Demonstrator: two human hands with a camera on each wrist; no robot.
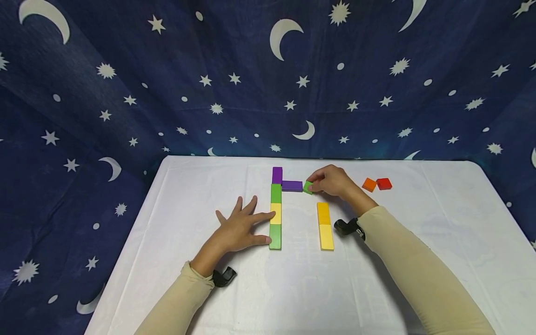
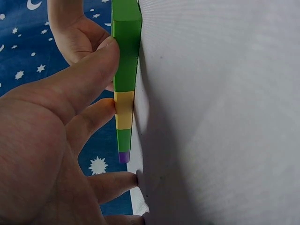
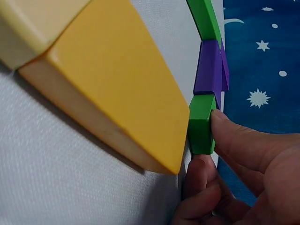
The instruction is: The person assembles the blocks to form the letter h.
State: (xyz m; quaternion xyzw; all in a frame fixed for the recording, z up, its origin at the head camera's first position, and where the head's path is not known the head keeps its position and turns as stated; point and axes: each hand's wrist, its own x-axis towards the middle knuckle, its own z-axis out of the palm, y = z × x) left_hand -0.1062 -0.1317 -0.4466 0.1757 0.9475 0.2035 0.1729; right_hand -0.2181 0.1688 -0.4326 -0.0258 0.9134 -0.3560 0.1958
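My right hand [image 1: 331, 180] pinches a small green block [image 3: 201, 123] between thumb and fingers, at the right end of a purple block [image 1: 292, 186] lying crosswise. That block meets a column of blocks on its left: an upright purple block [image 1: 277, 175] on top, then a green block [image 1: 276, 193], a yellow block [image 1: 276, 213] and a lower green block [image 1: 275, 236]. My left hand [image 1: 238, 231] is spread on the column's left side. Its thumb touches the lower green block and its index fingertip the yellow block, as the left wrist view also shows.
Two yellow blocks, a darker one [image 1: 323, 213] and a paler one [image 1: 326, 237], lie end to end below my right hand. An orange block [image 1: 369, 184] and a red block [image 1: 384, 184] lie farther right on the white tabletop [image 1: 188, 186]. A starry blue cloth [image 1: 234, 56] hangs behind.
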